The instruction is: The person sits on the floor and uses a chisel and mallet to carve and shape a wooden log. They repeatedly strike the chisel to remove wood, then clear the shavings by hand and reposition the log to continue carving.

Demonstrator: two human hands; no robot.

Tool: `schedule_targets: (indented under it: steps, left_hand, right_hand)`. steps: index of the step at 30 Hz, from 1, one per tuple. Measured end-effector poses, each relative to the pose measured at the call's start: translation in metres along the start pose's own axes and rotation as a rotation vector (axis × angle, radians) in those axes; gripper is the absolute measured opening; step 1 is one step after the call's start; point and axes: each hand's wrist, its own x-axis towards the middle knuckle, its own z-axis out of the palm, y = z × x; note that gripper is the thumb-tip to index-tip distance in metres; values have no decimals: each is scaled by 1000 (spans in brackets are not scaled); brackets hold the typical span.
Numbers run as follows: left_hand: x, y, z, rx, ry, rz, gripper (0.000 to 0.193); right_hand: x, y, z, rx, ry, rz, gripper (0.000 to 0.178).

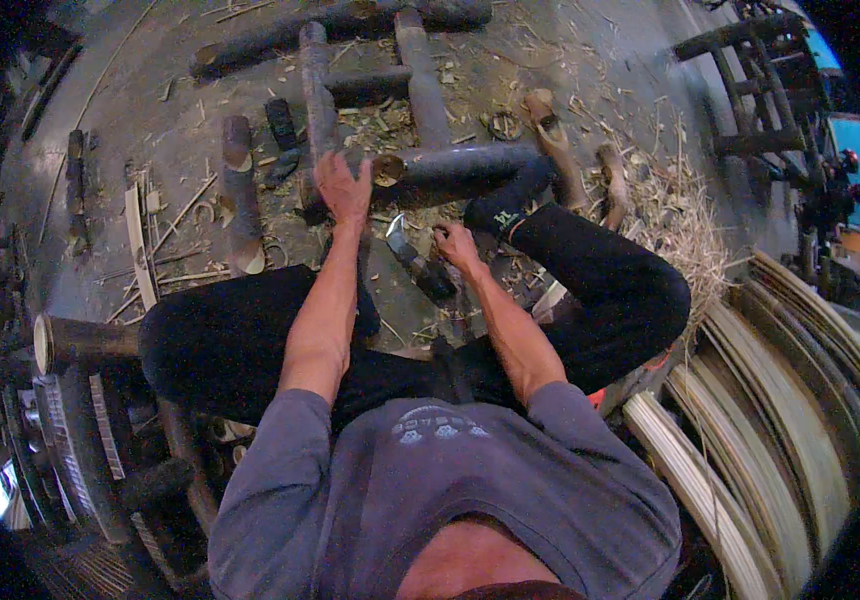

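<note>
bamboo frame (370, 86) is overlapped at its near-left corner by the splayed left hand (345, 193); whether the right hand (458, 246) grips anything cannot be told.

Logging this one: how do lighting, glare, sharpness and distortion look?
Head view: dim and grainy; bright glint on the metal blade; left hand and right hand readable but slightly soft; corners fall to black; slats at right look bowed, though whether from the lens alone I cannot tell.
</note>
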Motion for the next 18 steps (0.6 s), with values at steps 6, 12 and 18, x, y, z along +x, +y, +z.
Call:
schedule_targets:
  steps: [6,12,18]
  left_hand:
    - [4,18,7,223,-469,290,99]
    - [5,8,10,165,-389,325,99]
    - [13,-3,-1,198,-481,288,95]
  right_hand:
    - [7,14,12,-76,-27,31,27]
    - [-5,0,6,67,33,-52,27]
    - [-5,-7,7,8,68,-88,27]
